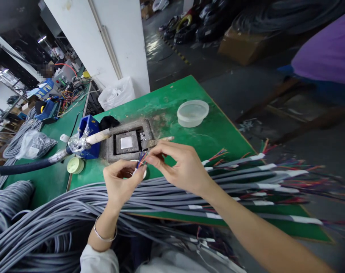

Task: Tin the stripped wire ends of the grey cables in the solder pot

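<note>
My left hand pinches thin wires, blue and orange, splayed into a small fan; my right hand nips them too, over the green surface near grey cables

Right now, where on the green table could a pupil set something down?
The green table is bare between the clear tub and the grey cables, and from the tub towards the far corner. It is crowded along the near edge, under those cables, and around the grimy square frame and blue bin.
</note>
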The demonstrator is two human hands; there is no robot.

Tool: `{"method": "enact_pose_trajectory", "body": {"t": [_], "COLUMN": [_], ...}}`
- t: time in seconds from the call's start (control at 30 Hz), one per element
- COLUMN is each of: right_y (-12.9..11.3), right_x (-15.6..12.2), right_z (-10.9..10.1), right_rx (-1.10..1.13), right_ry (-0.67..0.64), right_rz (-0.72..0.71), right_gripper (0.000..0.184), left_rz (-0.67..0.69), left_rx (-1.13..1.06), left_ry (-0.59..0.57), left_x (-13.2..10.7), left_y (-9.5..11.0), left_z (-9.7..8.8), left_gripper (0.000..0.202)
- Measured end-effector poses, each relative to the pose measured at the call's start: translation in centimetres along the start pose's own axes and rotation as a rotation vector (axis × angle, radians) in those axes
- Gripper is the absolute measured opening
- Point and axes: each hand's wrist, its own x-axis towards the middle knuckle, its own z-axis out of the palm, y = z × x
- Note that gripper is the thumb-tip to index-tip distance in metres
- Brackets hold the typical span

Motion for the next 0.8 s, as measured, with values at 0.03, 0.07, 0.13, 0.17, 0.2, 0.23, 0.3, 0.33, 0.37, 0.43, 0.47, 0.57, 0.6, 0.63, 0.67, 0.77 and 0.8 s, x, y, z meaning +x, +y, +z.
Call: {"method": "enact_pose_trajectory", "body": {"t": [0.03, 0.07, 0.13, 0.17, 0.2, 0.23, 0.3, 0.33, 0.37, 0.43, 0.47, 0.57, 0.6, 0.63, 0.67, 0.77, 0.8], "right_y": [-0.1, -0.1, -0.1, -0.2, -0.2, -0.2, -0.1, -0.1, -0.1, -0.1, -0.1, -0.1, -0.1, -0.1, -0.2, -0.3, -0.3], "right_x": [0.0, 0.1, 0.2, 0.3, 0.3, 0.3, 0.1, 0.0, -0.1, -0.3, -0.4, -0.5, -0.5, -0.5, -0.5, -0.5, -0.5], "right_z": [-0.1, -0.1, -0.2, -0.2, -0.1, 0.0, 0.4, 0.6, 0.8, 1.1, 1.2, 1.3, 1.3, 1.3, 1.3, 1.4, 1.4], "right_rx": [0.053, 0.115, 0.247, 0.303, 0.341, 0.364, 0.375, 0.371, 0.370, 0.370, 0.368, 0.367, 0.370, 0.379, 0.391, 0.429, 0.438], "right_ry": [0.011, 0.036, 0.121, 0.152, 0.159, 0.141, 0.076, 0.053, 0.049, 0.066, 0.074, 0.071, 0.068, 0.067, 0.066, 0.072, 0.075], "right_rz": [0.057, 0.131, 0.285, 0.343, 0.376, 0.385, 0.356, 0.334, 0.313, 0.286, 0.283, 0.312, 0.323, 0.329, 0.334, 0.342, 0.344], "right_gripper": [0.023, 0.027, 0.033, 0.035, 0.034, 0.031, 0.022, 0.017, 0.014, 0.014, 0.014, 0.014, 0.014, 0.014, 0.013, 0.013, 0.013], "left_rz": [0.006, 0.003, -0.016, -0.026, -0.033, -0.038, -0.040, -0.037, -0.032, -0.023, -0.020, -0.021, -0.024, -0.029, -0.036, -0.060, -0.067], "left_rx": [0.004, -0.004, -0.045, -0.069, -0.091, -0.107, -0.116, -0.112, -0.105, -0.095, -0.096, -0.122, -0.132, -0.139, -0.143, -0.138, -0.137], "left_ry": [0.018, 0.035, 0.073, 0.087, 0.100, 0.108, 0.099, 0.093, 0.093, 0.102, 0.109, 0.121, 0.122, 0.121, 0.121, 0.133, 0.137], "left_x": [0.0, 0.0, 0.1, 0.2, 0.3, 0.3, 0.3, 0.3, 0.2, 0.1, 0.1, 0.2, 0.2, 0.3, 0.4, 0.4, 0.4], "left_y": [0.0, 0.0, -0.1, -0.1, -0.2, -0.2, -0.2, -0.2, -0.1, 0.0, 0.0, -0.1, -0.1, -0.1, -0.2, -0.2, -0.2], "left_z": [0.1, 0.1, 0.2, 0.2, 0.2, 0.1, 0.1, 0.1, 0.2, 0.3, 0.3, 0.4, 0.4, 0.4, 0.3, 0.3, 0.3], "left_gripper": [0.017, 0.018, 0.023, 0.026, 0.028, 0.029, 0.028, 0.028, 0.027, 0.025, 0.024, 0.026, 0.027, 0.028, 0.029, 0.031, 0.031]}}
